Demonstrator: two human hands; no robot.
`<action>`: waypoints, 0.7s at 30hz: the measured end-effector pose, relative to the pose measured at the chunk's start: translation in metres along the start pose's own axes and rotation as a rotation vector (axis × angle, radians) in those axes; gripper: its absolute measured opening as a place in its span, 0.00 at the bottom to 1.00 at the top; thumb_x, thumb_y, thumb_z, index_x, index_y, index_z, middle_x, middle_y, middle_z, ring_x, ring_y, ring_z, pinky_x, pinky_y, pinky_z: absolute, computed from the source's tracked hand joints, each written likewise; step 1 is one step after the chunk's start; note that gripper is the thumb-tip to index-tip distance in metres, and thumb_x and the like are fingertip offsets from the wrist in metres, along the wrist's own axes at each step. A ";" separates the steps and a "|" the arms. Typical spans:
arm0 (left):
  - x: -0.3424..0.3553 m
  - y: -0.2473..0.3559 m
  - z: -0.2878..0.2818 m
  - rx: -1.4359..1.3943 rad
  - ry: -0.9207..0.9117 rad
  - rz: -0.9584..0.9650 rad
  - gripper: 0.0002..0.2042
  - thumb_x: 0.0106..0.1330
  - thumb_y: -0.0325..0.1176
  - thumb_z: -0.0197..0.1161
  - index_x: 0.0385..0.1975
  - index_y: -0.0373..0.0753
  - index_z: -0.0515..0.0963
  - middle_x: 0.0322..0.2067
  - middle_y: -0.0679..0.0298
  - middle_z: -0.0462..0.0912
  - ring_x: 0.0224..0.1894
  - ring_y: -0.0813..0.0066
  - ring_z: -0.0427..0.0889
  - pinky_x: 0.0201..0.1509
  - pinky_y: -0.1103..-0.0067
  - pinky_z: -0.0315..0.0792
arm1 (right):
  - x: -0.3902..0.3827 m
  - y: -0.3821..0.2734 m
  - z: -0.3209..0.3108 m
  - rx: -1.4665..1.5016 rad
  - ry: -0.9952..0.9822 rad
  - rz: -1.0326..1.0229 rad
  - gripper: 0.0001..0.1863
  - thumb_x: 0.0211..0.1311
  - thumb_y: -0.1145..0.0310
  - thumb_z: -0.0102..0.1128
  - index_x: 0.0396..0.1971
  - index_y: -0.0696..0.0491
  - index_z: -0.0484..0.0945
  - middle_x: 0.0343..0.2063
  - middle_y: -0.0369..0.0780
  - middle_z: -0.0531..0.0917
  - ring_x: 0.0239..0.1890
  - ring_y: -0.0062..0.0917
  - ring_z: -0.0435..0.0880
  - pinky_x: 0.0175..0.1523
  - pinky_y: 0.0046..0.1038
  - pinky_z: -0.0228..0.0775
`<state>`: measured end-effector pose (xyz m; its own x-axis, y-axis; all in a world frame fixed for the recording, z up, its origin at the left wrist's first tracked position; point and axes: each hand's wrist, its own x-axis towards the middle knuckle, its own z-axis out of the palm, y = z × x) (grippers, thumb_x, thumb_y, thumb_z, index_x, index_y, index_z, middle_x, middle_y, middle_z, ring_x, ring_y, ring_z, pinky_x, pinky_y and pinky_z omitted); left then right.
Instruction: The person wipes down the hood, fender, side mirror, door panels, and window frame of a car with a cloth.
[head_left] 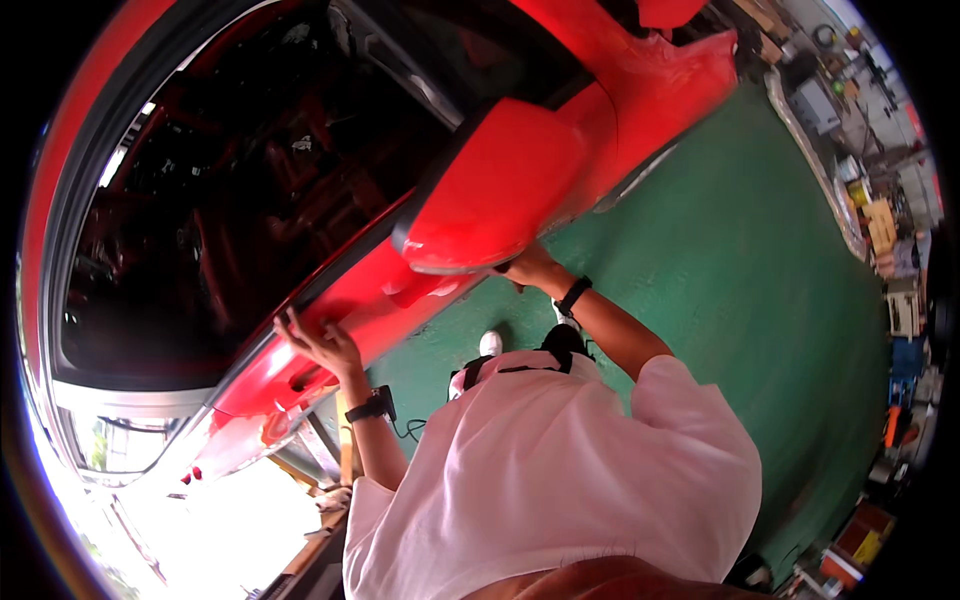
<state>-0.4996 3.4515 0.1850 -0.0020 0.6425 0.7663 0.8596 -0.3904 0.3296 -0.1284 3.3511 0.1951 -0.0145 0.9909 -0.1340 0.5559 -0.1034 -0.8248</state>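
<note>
A red car door (385, 290) stands in front of me, with a dark window (250, 220) above its panel. My left hand (325, 348) rests against the door just below the window, its fingers stretched and apart. A little nearer than that hand's fingertips is a dark door-handle recess (310, 380). Farther right, the red side mirror (500, 185) sticks out from the car. My right hand (535, 268) is at the lower edge of the mirror, which covers part of its fingers. Whether it grips anything there cannot be made out.
Green floor (700, 290) stretches right of the car. Along the far right lie tools, boxes and a long pale strip (815, 160). The car's front fender (660, 90) is at the upper right. A thin black cable (410, 430) hangs near my left wrist; wooden pieces (335, 497) are at lower left.
</note>
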 end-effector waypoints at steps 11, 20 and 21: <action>0.060 0.196 0.000 -0.422 0.128 -0.019 0.16 0.72 0.27 0.49 0.55 0.29 0.75 0.62 0.48 0.73 0.64 0.52 0.72 0.69 0.63 0.64 | -0.013 0.135 -0.167 -0.253 0.308 -0.313 0.20 0.59 0.66 0.63 0.52 0.51 0.77 0.53 0.46 0.80 0.61 0.49 0.73 0.67 0.46 0.65; 0.095 0.307 -0.026 -0.331 -0.035 0.011 0.12 0.65 0.22 0.54 0.45 0.32 0.82 0.60 0.49 0.76 0.62 0.52 0.74 0.66 0.65 0.67 | 0.005 0.193 -0.212 -0.579 0.482 -0.485 0.26 0.58 0.64 0.64 0.56 0.57 0.75 0.50 0.50 0.81 0.58 0.51 0.75 0.70 0.51 0.61; 0.099 0.310 -0.025 -0.308 -0.050 0.025 0.13 0.62 0.21 0.57 0.44 0.34 0.83 0.59 0.51 0.77 0.61 0.51 0.75 0.66 0.65 0.68 | 0.013 0.194 -0.218 -0.589 0.473 -0.509 0.26 0.58 0.64 0.64 0.56 0.57 0.75 0.50 0.50 0.81 0.58 0.51 0.75 0.70 0.51 0.61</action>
<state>-0.2460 3.3779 0.3771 0.0483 0.6587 0.7508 0.6639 -0.5828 0.4686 0.1599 3.3624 0.1532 -0.1038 0.8503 0.5160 0.9123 0.2881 -0.2911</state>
